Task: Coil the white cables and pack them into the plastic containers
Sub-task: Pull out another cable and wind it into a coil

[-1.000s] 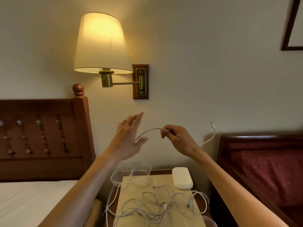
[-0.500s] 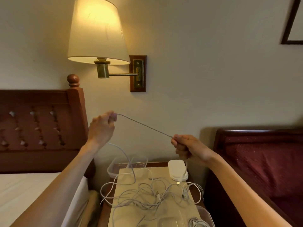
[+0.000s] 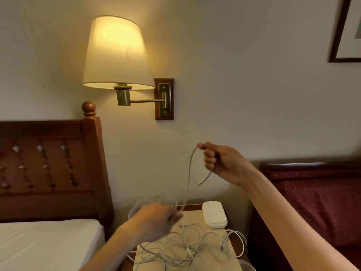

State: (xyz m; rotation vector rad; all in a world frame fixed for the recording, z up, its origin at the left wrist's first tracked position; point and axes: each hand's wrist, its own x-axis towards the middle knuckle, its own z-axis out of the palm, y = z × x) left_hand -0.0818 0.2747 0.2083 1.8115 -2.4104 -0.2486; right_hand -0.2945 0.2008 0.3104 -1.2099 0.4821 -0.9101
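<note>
Head view: our right hand point(image 3: 224, 163) pinches a white cable point(image 3: 189, 173) near its plug end, which dangles just below the fist. That cable runs down to our left hand point(image 3: 156, 220), blurred; we cannot tell its grip. More tangled cables point(image 3: 195, 245) lie on the nightstand point(image 3: 195, 216), beside a closed white container point(image 3: 214, 214). We judge the cable light, limp and snag-prone; hold it close to the plug and feed loops slowly.
</note>
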